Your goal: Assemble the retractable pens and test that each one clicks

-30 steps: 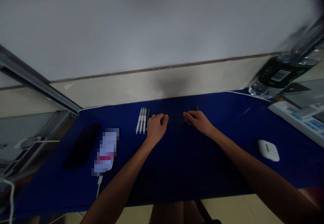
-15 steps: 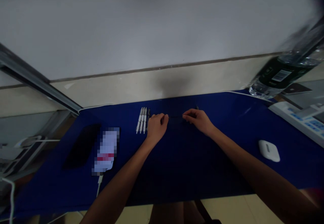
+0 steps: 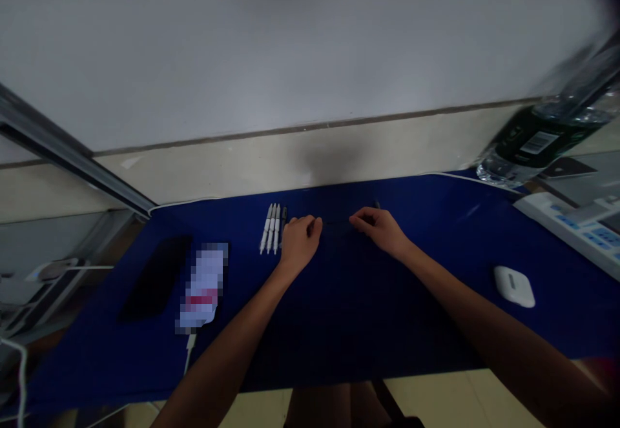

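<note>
My left hand (image 3: 301, 242) rests over the blue tabletop with its fingers curled in. Whatever it may hold is hidden by the hand and the dark cloth behind. Just left of it lie three white pens (image 3: 270, 229) side by side, and a dark pen (image 3: 284, 216) is partly covered by the hand. My right hand (image 3: 380, 229) is closed in a pinch, thumb against fingertips, a short gap away from the left. Anything between those fingertips is too small or dark to make out. A small dark tip (image 3: 376, 204) shows behind the right hand's knuckles.
On the left lie a dark flat device (image 3: 155, 279) and a phone (image 3: 203, 286) with a white cable (image 3: 188, 354). At right are a white earbud case (image 3: 514, 286), a white keypad device (image 3: 576, 228) and a large bottle (image 3: 537, 141). A wall (image 3: 310, 150) borders the blue table (image 3: 363, 325).
</note>
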Motion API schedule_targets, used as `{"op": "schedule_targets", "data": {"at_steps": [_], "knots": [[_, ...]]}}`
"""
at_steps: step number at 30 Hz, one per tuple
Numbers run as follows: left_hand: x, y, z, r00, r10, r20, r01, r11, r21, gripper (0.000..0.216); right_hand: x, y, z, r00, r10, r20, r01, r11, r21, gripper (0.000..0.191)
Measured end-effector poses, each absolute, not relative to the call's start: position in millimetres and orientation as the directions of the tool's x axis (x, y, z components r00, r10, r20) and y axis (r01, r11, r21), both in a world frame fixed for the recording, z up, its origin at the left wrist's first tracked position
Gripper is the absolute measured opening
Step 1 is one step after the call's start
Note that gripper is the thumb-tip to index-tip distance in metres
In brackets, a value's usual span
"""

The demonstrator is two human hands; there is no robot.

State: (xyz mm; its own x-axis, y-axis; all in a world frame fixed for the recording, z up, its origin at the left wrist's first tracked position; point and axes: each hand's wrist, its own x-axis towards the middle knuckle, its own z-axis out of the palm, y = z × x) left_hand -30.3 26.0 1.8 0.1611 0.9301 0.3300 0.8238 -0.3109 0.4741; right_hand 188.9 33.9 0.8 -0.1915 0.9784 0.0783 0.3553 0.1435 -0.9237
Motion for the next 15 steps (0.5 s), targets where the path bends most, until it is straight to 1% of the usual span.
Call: {"op": "schedule_targets", "data": {"at_steps": [4,8,15], "knots": [[-30.6,26.2,1.2,0.166,0.924,0.345,0.822,-0.323,0.470,0.038,189.0,34.1,1.0,-0.191,0.979,0.072,0.292,0.127,-0.948,0.025],[-30.7,26.3,0.8,0.162,0.924,0.345,0.818,-0.322,0.477,0.039,188.9,33.0,3.5,-0.184,0.981,0.066,0.303,0.120,-0.945,0.026],[-30.7,26.2,0.5,0.166,0.922,0.350,0.816,-0.327,0.476,0.039,189.0,33.9,1.1,-0.200,0.977,0.067,0.363,0.137,-0.922,0.047]]}}
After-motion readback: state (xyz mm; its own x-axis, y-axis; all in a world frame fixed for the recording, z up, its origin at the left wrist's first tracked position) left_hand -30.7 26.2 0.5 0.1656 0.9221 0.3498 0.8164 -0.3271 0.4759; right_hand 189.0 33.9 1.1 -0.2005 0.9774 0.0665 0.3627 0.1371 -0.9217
